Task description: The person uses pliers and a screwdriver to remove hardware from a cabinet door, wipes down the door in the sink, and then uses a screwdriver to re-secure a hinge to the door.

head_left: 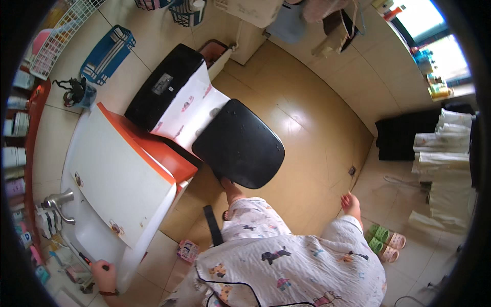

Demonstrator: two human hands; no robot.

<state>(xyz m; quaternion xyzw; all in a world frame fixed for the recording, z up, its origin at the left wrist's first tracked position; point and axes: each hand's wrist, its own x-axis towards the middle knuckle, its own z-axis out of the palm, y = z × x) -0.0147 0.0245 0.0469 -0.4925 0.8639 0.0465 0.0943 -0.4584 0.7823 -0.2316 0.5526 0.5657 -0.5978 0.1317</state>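
My left hand (105, 276), with a band at its wrist, is closed around a slim stick with a black and red handle (88, 260). The stick's kind is too small to tell. It is held at the near end of a white washbasin (97, 225), below a silver tap (61, 199). A white panel with an orange edge (120, 179) covers much of the basin. My right hand (351, 204) hangs out to the right above the floor, its fingers loosely bent and apart, holding nothing visible.
Beyond the basin stands a toilet with a shut black lid (240, 146) and black tank (166, 87). A red-edged shelf (38, 123) of bottles lines the left wall. A blue wall basket (107, 53) hangs above. Green and pink clogs (386, 243) and a floor drain (352, 170) lie right.
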